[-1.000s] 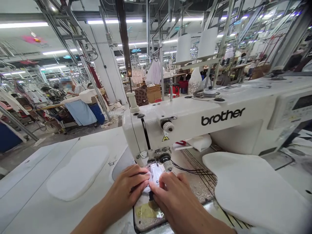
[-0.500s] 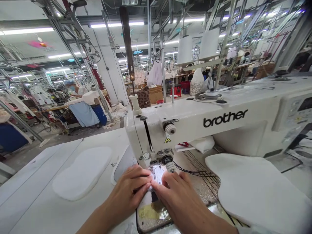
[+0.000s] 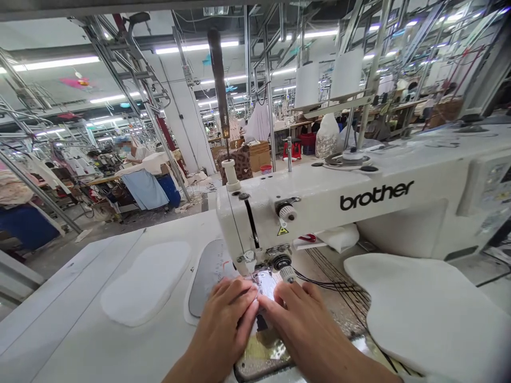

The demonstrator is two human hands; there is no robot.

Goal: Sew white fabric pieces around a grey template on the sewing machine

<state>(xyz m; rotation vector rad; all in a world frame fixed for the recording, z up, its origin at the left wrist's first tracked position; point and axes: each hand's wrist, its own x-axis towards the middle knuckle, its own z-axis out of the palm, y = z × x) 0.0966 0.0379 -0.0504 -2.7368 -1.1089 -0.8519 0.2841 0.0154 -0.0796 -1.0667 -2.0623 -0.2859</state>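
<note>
Under the head of a white sewing machine (image 3: 319,205), my left hand (image 3: 228,318) and my right hand (image 3: 305,322) meet thumb to thumb just in front of the lit needle area (image 3: 264,282). Both have closed, bent fingers. A bit of white fabric (image 3: 255,294) shows at their fingertips, mostly hidden by them; its shape cannot be made out. My left hand lies beside a grey rounded plate (image 3: 207,271) on the table. The fingers of my right hand curl close to a white knob (image 3: 288,274) on the machine.
A white oval padded piece (image 3: 146,282) lies on the white table (image 3: 91,314) at left. To the right is a larger curved white piece (image 3: 415,303). White cloth and a red-handled tool (image 3: 308,238) sit under the machine arm. Thread cones (image 3: 347,74) stand behind.
The view has shifted slightly, so the scene sits farther right. My left hand has turned a little, its forearm now steeper, and the white strip below it is now hidden. The hands stay together.
</note>
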